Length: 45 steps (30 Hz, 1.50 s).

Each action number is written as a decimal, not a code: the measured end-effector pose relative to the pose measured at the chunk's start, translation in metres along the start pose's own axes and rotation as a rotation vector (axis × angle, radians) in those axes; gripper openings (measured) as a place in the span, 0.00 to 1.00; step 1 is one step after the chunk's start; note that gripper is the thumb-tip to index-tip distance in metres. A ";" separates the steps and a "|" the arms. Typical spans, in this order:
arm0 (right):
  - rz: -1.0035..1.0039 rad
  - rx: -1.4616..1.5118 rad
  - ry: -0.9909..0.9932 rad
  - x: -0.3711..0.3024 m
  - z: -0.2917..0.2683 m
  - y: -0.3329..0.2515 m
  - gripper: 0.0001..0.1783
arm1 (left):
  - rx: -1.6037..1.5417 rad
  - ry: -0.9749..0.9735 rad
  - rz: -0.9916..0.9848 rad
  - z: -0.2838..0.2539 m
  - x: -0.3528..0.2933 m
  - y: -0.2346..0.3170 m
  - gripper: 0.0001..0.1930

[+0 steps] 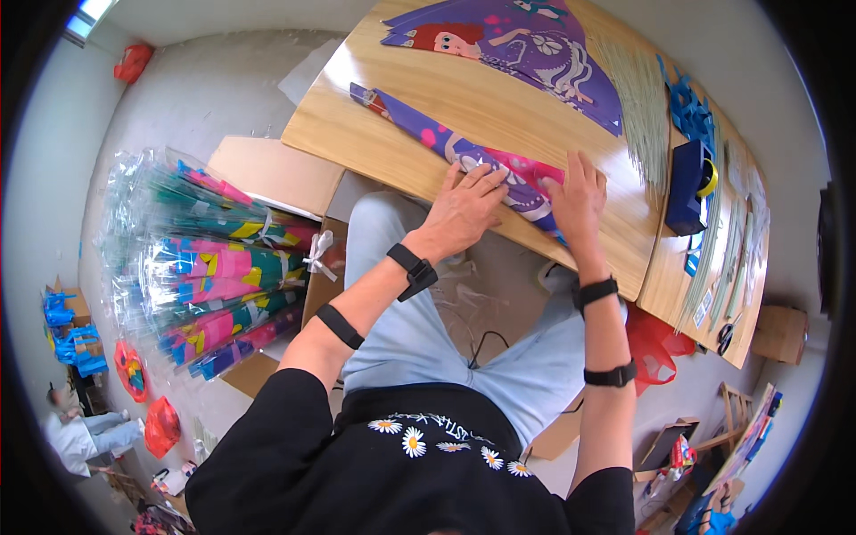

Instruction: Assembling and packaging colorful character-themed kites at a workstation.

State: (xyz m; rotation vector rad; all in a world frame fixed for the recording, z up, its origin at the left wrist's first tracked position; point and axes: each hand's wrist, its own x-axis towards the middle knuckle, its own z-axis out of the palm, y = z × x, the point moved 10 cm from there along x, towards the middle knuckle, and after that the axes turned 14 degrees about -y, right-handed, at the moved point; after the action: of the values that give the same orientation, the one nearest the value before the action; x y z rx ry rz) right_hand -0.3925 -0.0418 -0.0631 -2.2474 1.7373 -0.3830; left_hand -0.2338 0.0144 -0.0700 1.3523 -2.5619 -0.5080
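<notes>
A purple kite (pixel 410 129) with pink patches and a cartoon print lies folded into a long narrow strip, slanting across the near edge of the wooden table. My left hand (pixel 462 209) rests on its middle, fingers stretched out over the cloth. At the strip's right end, my right hand (pixel 578 203) has its thumb against the pink layer and its fingers on the far side, pinching the cloth. Beyond both hands, another purple kite (pixel 553 67) is spread flat, its cartoon figure facing up.
Pale thin rods (pixel 635 116), blue straps (pixel 688 111), a dark blue tape dispenser (pixel 685 192) and scissors (pixel 725 337) lie to the right. Plastic-wrapped bundles (pixel 232 276) fill a cardboard box (pixel 267 174) at left. A red bag (pixel 651 343) sits below the table; another person (pixel 89 437) is far left.
</notes>
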 end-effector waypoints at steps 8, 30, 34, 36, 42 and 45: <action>0.196 0.204 -0.134 0.026 0.003 0.016 0.09 | -0.006 0.000 -0.015 0.000 0.001 -0.001 0.26; -0.313 -0.283 0.160 -0.070 0.013 -0.064 0.13 | 0.050 0.042 0.043 0.008 0.005 0.018 0.25; -0.204 -0.101 0.174 -0.054 -0.015 -0.044 0.15 | 0.029 0.024 0.040 0.011 0.004 0.020 0.27; -0.091 -0.025 0.129 -0.036 -0.014 -0.030 0.17 | 0.030 0.020 0.029 0.013 0.005 0.021 0.27; -0.150 -0.158 -0.066 -0.027 0.000 -0.054 0.19 | 0.025 0.025 0.014 0.011 0.002 0.019 0.26; -0.251 -0.188 -0.022 -0.053 0.014 -0.063 0.19 | -0.001 0.072 0.004 0.007 -0.001 0.018 0.22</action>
State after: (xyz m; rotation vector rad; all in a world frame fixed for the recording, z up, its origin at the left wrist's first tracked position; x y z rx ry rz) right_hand -0.3436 0.0253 -0.0546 -2.6036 1.5411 -0.2523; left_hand -0.2492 0.0264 -0.0691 1.3394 -2.5056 -0.4512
